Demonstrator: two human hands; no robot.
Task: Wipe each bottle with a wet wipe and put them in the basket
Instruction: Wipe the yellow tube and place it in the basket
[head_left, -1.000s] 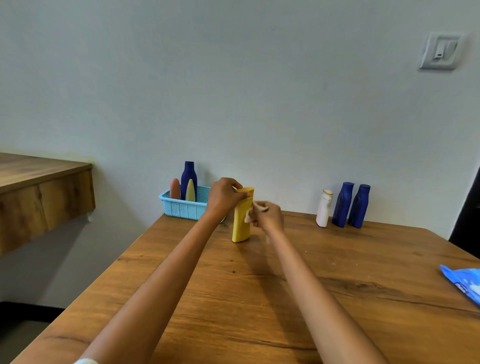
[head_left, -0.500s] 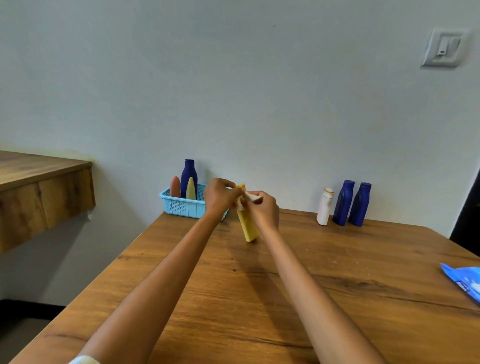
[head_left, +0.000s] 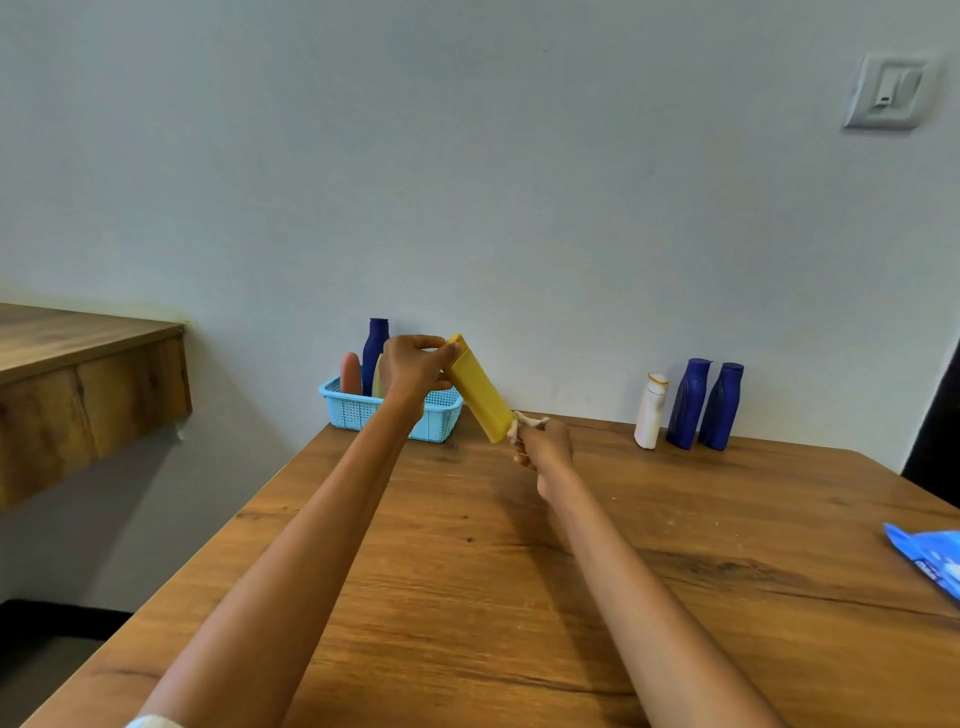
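Note:
My left hand grips the upper end of a yellow bottle, which is tilted in the air above the table, its lower end pointing right. My right hand holds a crumpled wet wipe against that lower end. Behind my left hand a light blue basket holds a dark blue bottle, a pinkish bottle and a pale yellow one, partly hidden. By the wall at the right stand a white bottle and two dark blue bottles.
The wooden table runs up to the wall. A blue wipes pack lies at its right edge. A wooden shelf juts out at the left, with a gap between it and the table. A wall switch is high right.
The yellow bottle went from standing upright on the table to tilted and lifted. My right hand with the wipe slid from the bottle's upper part down to its lower end.

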